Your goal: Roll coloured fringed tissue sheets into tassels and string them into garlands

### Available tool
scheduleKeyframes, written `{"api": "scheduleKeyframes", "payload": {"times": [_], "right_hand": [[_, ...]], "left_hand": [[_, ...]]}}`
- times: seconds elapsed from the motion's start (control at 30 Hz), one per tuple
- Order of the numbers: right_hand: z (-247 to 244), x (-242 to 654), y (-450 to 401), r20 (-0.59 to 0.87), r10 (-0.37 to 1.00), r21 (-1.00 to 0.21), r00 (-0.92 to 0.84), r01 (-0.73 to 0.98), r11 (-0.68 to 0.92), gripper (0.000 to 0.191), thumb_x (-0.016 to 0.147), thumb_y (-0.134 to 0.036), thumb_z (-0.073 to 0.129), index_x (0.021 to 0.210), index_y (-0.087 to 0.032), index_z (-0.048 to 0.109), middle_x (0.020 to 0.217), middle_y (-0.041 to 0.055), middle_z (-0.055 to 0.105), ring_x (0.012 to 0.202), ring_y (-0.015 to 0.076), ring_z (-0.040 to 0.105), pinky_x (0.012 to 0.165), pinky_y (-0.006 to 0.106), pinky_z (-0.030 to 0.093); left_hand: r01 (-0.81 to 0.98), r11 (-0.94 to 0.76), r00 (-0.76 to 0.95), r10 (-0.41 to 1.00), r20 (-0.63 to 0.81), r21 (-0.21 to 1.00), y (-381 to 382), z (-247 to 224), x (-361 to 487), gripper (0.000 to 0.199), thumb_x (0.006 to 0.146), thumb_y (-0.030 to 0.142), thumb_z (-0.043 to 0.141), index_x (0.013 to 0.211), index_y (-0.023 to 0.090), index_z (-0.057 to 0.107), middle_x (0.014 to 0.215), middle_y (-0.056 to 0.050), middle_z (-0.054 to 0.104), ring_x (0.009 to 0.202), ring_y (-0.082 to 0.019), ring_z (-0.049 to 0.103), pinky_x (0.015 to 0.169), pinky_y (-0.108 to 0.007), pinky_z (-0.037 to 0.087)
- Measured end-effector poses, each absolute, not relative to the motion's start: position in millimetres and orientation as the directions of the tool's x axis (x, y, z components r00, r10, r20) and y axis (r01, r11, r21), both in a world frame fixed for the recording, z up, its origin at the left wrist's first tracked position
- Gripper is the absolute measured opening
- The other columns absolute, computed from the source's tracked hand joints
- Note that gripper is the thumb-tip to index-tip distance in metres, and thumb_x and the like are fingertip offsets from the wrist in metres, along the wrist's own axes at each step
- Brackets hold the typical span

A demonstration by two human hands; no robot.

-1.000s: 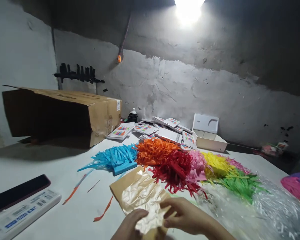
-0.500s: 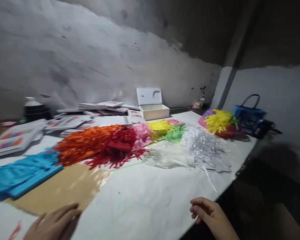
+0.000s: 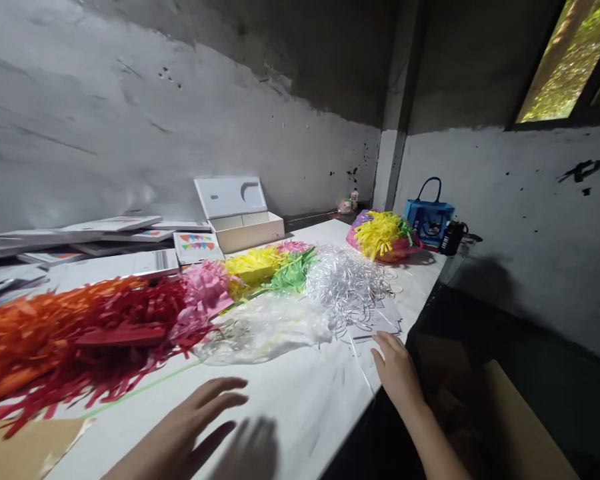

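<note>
My left hand (image 3: 205,417) hovers over the white table covering (image 3: 300,407), its fingers apart and holding nothing. At the table's right edge, my right hand (image 3: 395,363) reaches toward a stack of paper sheets (image 3: 380,319), fingers spread; whether the fingertips touch it I cannot tell. A tangle of white string (image 3: 347,283) lies over part of the sheets. Beside it is a clear plastic bag (image 3: 270,330). Fringed paper runs leftward in green (image 3: 293,272), yellow (image 3: 255,265), pink (image 3: 205,293), red (image 3: 135,327) and orange (image 3: 40,327).
An open white box (image 3: 247,230) stands by the wall, with several flat boxes (image 3: 105,230) to its left. Farther right are a pink bag with yellow fringe (image 3: 380,237), a blue bag (image 3: 429,217) and a black bottle (image 3: 451,238). Brown cardboard (image 3: 25,447) lies lower left.
The view has turned right, bringing a window into sight. My right hand has moved forward to the paper sheets and its fingers have spread. My left hand has moved forward over the white covering.
</note>
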State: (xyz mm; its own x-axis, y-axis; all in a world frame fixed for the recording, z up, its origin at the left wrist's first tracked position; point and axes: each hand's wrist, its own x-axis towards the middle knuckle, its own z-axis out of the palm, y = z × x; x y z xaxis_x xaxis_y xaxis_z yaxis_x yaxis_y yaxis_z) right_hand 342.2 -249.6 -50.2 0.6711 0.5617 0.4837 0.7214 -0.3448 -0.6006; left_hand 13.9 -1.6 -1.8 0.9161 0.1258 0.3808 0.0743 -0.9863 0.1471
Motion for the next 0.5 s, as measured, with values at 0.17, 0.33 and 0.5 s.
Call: {"api": "scheduleKeyframes", "payload": {"times": [0.17,0.33,0.5], "right_hand": [[-37.7,334.1,-195.4,0.451,0.768,-0.486,0.455,0.847,-0.216,0.037,0.091,-0.009,0.053,0.123,-0.018,0.069,0.127,0.0115,0.069,0.124,0.0268,0.059,0.113,0.044,0.043],[-31.3,318.1,-166.8,0.348,0.899,-0.461,0.267,0.883,-0.084,0.048,0.081,-0.008,0.071,0.127,-0.018,0.068,0.137,0.0119,0.065,0.129,0.0303,0.057,0.115,0.046,0.039],[-6.8,335.9,-159.4,0.328,0.923,-0.493,0.200,0.870,-0.013,0.018,0.091,-0.014,0.062,0.099,-0.021,0.077,0.106,0.0045,0.076,0.101,0.0182,0.070,0.093,0.028,0.052]], "left_hand": [[0.027,-0.998,0.951,0.042,0.307,0.053,4.6,5.0,124.9,0.055,0.091,0.016,0.057,0.144,0.023,0.050,0.153,-0.016,0.049,0.141,-0.035,0.045,0.117,-0.061,0.035],[-0.027,-0.986,0.988,-0.001,0.157,0.162,22.4,-6.6,152.1,0.038,0.087,0.008,0.058,0.120,0.024,0.067,0.124,-0.010,0.070,0.118,-0.027,0.064,0.109,-0.046,0.047],[-0.109,-0.959,0.972,-0.049,0.228,0.262,22.9,-2.8,113.7,0.034,0.089,0.015,0.061,0.121,0.027,0.066,0.131,-0.009,0.067,0.115,-0.025,0.067,0.096,-0.033,0.056]]}}
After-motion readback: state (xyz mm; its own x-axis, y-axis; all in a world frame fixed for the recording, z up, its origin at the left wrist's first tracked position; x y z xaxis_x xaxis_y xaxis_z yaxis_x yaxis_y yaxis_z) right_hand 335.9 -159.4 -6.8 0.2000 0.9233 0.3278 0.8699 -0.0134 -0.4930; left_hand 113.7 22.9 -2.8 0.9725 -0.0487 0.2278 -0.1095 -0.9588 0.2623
